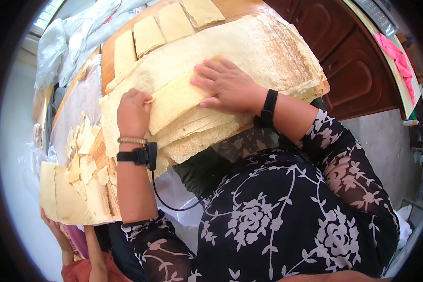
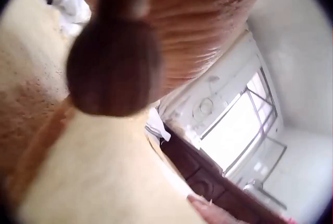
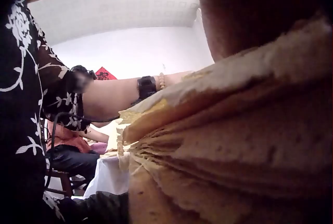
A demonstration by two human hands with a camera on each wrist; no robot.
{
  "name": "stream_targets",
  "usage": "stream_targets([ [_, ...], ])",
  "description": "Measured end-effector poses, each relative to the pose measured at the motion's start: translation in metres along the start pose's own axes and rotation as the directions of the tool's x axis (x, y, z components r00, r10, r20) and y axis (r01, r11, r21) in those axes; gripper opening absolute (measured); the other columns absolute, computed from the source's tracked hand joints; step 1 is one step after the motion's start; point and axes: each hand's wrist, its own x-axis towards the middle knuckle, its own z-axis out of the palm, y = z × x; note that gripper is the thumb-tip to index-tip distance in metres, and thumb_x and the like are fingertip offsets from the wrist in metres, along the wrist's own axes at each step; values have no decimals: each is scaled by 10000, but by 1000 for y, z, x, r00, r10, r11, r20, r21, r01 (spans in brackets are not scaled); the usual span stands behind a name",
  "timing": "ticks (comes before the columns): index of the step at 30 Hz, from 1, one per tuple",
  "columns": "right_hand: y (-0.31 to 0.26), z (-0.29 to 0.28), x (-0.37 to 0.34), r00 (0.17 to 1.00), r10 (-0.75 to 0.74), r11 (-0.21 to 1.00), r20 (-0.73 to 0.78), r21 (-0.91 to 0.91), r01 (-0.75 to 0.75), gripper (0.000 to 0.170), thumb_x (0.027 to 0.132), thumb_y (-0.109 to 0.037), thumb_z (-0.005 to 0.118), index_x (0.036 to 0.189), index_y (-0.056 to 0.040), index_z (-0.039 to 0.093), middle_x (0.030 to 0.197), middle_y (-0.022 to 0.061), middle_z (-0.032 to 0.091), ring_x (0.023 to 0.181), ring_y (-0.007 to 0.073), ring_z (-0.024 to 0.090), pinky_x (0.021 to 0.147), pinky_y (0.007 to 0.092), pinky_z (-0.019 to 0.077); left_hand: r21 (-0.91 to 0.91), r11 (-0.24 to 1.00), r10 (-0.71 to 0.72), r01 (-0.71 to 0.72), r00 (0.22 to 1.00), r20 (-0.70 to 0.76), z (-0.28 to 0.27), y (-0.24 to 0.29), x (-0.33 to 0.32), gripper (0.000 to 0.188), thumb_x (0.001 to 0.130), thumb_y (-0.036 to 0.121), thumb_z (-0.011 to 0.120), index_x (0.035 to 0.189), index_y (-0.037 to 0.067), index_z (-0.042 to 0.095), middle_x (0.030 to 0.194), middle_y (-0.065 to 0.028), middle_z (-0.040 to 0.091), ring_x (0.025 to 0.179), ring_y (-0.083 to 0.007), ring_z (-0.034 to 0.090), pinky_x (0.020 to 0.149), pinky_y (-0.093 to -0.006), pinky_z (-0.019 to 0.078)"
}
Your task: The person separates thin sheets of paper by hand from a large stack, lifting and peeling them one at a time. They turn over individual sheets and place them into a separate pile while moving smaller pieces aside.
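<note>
A large stack of thin, cream-coloured pancake-like sheets point(image 1: 249, 42) lies in front of the person, browned toward its right end. On top is a folded yellowish pancake sheet point(image 1: 174, 105). The left hand point(image 1: 134, 113) has its fingers curled at the fold's left end and pinches the edge there. Spread flat, the right hand point(image 1: 230, 87) presses on the right part of the same sheet, fingers pointing up and left. In the left wrist view, the pale sheet point(image 2: 104, 172) passes below the left palm point(image 2: 197, 31). Layered, crinkled stack edges point(image 3: 208, 146) fill much of the right wrist view.
Several folded rectangular sheets point(image 1: 148, 35) lie in a row on the wooden table point(image 1: 239, 8) behind the stack. Torn flaky pieces point(image 1: 84, 145) cover a board at left. Another person's hands and arms point(image 1: 96, 249) are at lower left. Dark red cabinets point(image 1: 357, 70) stand at right.
</note>
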Motion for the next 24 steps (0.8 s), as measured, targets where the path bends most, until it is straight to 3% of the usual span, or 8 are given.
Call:
stream_targets([
  [4,1,0,-1,1000,-4,1000,2,-11,4,686,956,-617,535,1458,-151,550,1570,119,456,1480,325,363,1218,497,235,-4,1000,13,-13,998,68,3,2,-20,231,822,-3,624,1027,40,722,1007,-137,686,1033,-337,642,891,-420,522],
  [10,-2,-7,0,1000,0,999,-24,-37,-1,681,923,-535,624,1452,-115,547,1555,141,458,1456,329,377,1196,473,274,48,965,255,-256,966,35,-8,36,-27,522,826,267,768,1278,37,641,1037,-155,674,1053,-349,627,982,-466,460],
  [13,0,-15,3,999,-9,998,38,63,6,734,874,-543,678,1453,-112,541,1542,158,473,1444,351,407,1200,484,270,158,973,131,-169,965,227,-11,56,-17,672,779,284,819,1363,54,580,1036,-168,682,987,-372,637,918,-467,485],
  [17,7,-28,5,998,1,990,57,144,-9,687,880,-465,702,1447,-110,546,1546,153,472,1434,344,427,1201,497,276,262,956,40,-136,939,341,-12,55,-6,632,794,242,801,1366,79,588,995,-174,686,911,-367,663,831,-450,520],
  [20,6,-60,-4,990,74,991,-121,122,-59,631,876,-318,742,1438,-101,554,1510,156,511,1384,341,489,1162,492,361,260,959,31,-111,956,291,-13,38,1,477,823,204,753,1277,102,653,945,-178,698,854,-376,680,762,-447,548],
  [22,14,-83,-15,913,246,921,-325,372,-116,568,906,-192,736,1436,-94,560,1459,131,574,1336,289,554,1099,439,447,21,991,131,-132,990,44,-28,28,17,309,862,212,733,1143,83,714,952,-188,726,852,-381,695,736,-461,549],
  [23,20,-89,-23,909,252,918,-332,379,-116,568,906,-192,736,1436,-94,560,1459,131,574,1336,289,554,1099,439,447,-24,994,-104,110,977,188,-45,30,32,220,884,206,733,1038,49,737,934,-200,733,822,-396,687,723,-438,552],
  [24,26,-93,-30,870,383,846,-310,495,-196,533,924,-159,721,1429,-90,568,1425,118,607,1300,265,585,1070,410,467,-70,972,-207,224,960,187,-54,25,45,204,913,184,733,1045,28,738,827,-166,743,742,-325,711,695,-382,555],
])
